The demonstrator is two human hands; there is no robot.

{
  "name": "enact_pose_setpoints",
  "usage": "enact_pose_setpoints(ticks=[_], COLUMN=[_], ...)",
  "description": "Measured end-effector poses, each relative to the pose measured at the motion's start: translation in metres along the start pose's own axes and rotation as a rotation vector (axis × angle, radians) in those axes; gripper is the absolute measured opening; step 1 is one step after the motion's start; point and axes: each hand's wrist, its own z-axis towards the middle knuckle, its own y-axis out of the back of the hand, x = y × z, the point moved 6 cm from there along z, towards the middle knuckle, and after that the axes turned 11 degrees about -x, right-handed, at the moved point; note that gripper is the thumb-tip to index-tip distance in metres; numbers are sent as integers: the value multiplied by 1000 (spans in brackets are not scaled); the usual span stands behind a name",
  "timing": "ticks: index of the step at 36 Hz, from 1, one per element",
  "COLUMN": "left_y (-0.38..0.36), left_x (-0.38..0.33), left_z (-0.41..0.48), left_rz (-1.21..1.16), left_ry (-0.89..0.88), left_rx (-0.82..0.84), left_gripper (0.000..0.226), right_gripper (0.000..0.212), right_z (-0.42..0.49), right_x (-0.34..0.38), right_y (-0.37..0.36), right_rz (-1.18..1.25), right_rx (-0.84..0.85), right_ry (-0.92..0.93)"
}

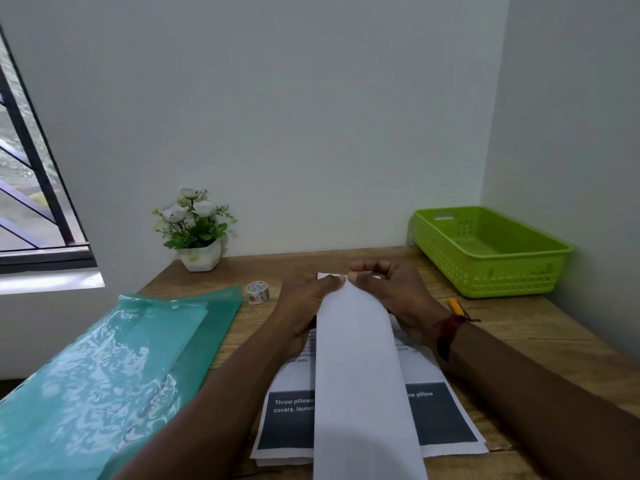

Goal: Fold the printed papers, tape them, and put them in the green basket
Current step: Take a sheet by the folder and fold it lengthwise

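A long folded white paper (360,368) lies lengthwise over a stack of printed papers (440,420) on the wooden table (519,327). My left hand (304,299) and my right hand (394,292) both pinch the folded paper's far end, thumbs meeting at the middle. A small roll of patterned tape (258,292) sits left of my left hand. The green basket (491,251) stands at the back right corner; it looks empty.
A teal plastic folder (114,368) covers the table's left side and overhangs the edge. A white pot of artificial flowers (197,233) stands at the back left by the wall. A yellow pen-like object (457,306) lies beside my right wrist. A window is at far left.
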Motion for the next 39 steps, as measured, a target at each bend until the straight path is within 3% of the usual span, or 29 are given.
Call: enact_pose_setpoints(ticks=[8, 15, 24, 29, 33, 39], left_y=[7, 19, 41, 49, 58, 67], left_x=[-1, -3, -6, -1, 1, 0], left_z=[-3, 2, 12, 20, 25, 28], left_rz=[21, -25, -91, -188, -215, -275], left_ry=[75, 90, 38, 111, 108, 105], left_rx=[-92, -191, -387, -408, -473, -510], left_gripper=[35, 33, 22, 19, 8, 20], right_gripper=[12, 19, 24, 19, 10, 26], right_z=[0, -3, -26, -38, -43, -41], right_x=[0, -4, -8, -8, -6, -8], right_y=[-2, 0, -13, -17, -18, -16], right_rz=[-2, 1, -129, -200, -168, -201], right_rx=[9, 56, 359, 494, 563, 599], right_ry=[-57, -158, -284, -376, -440, -448])
